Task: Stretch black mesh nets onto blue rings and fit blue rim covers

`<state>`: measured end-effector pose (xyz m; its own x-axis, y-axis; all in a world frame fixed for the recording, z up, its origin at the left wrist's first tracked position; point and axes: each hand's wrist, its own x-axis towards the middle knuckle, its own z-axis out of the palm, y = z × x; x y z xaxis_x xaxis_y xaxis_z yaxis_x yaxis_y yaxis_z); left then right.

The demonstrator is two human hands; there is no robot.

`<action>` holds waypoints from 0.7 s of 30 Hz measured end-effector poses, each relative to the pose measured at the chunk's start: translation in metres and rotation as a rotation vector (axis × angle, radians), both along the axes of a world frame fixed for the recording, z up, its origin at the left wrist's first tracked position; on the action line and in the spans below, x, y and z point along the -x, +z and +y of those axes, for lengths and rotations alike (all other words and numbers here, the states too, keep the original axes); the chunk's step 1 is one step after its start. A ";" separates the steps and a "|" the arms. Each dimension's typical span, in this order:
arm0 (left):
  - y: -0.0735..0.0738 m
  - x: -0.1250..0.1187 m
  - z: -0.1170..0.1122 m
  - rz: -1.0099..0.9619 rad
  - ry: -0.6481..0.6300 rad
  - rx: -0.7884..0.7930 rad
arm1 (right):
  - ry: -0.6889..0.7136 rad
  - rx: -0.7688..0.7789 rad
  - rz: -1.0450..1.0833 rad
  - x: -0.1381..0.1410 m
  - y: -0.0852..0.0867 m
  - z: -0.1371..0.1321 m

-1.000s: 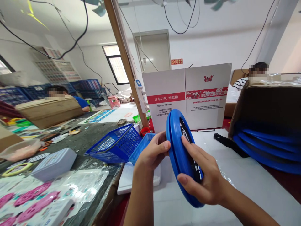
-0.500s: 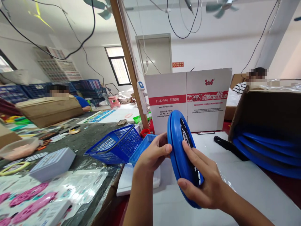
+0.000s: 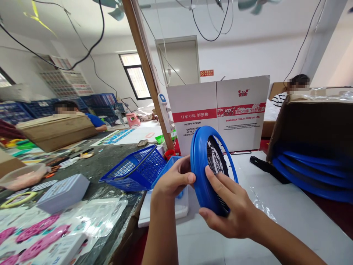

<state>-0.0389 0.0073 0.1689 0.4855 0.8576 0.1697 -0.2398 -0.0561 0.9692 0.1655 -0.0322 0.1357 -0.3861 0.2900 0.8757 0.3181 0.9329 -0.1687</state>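
Observation:
Between my two hands, above the white tabletop, stands a round blue-rimmed disc (image 3: pixel 202 176), tilted nearly edge-on. Its thick rim shows a groove, and its black mesh centre bears white printed lettering. A thinner blue loop stands apart from its far right side. My left hand (image 3: pixel 175 180) grips the left edge, thumb on the rim, its other fingers partly hidden behind. My right hand (image 3: pixel 234 206) holds the near right side, fingers over the mesh and thumb at the lower rim. Larger blue rings (image 3: pixel 306 173) lie stacked in an open carton (image 3: pixel 311 121) to the right.
A white printed carton (image 3: pixel 198 99) stands behind the disc. A blue basket (image 3: pixel 135 167) is to the left, near a grey box (image 3: pixel 63 193) and pink pieces (image 3: pixel 38 228). A black strap-like item (image 3: pixel 266 169) lies at right. People sit behind cartons on both sides.
The disc has turned so more of its mesh face shows, and a thin blue loop has come away from its right side. Both hands keep hold, shifted slightly left.

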 end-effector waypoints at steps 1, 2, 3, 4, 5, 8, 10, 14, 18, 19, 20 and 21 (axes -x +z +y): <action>0.001 0.001 0.000 0.003 -0.004 0.000 | -0.004 -0.013 -0.010 0.000 0.000 0.001; 0.001 0.001 0.000 0.008 -0.006 -0.002 | -0.010 -0.032 -0.023 0.000 0.000 0.002; 0.002 0.002 -0.001 0.017 -0.002 -0.003 | -0.018 -0.056 -0.039 0.000 0.000 0.004; 0.002 0.003 -0.001 0.032 0.011 -0.003 | -0.028 -0.080 -0.053 0.001 -0.001 0.006; 0.003 0.003 -0.002 0.053 0.035 0.001 | -0.037 -0.104 -0.063 0.003 -0.002 0.008; 0.003 -0.001 -0.004 0.154 0.236 0.028 | -0.054 -0.156 -0.068 0.009 -0.009 0.018; 0.004 -0.006 -0.005 0.233 0.407 0.022 | -0.062 -0.183 -0.064 0.013 -0.016 0.025; 0.010 -0.015 -0.006 0.362 0.498 -0.022 | -0.109 -0.247 -0.071 0.021 -0.032 0.034; 0.012 -0.011 -0.004 0.392 0.485 -0.070 | -0.147 -0.266 -0.138 0.024 -0.042 0.039; 0.011 -0.009 -0.002 0.393 0.473 -0.076 | -0.128 -0.253 -0.175 0.023 -0.042 0.042; 0.009 -0.006 0.000 0.398 0.459 -0.082 | -0.097 -0.240 -0.208 0.020 -0.041 0.046; 0.007 -0.003 0.003 0.405 0.446 -0.089 | -0.061 -0.232 -0.224 0.016 -0.039 0.051</action>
<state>-0.0355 0.0100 0.1756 0.1234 0.9842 0.1273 0.2127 -0.1515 0.9653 0.1496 0.0184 0.0972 -0.5650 0.1208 0.8162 0.3795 0.9164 0.1271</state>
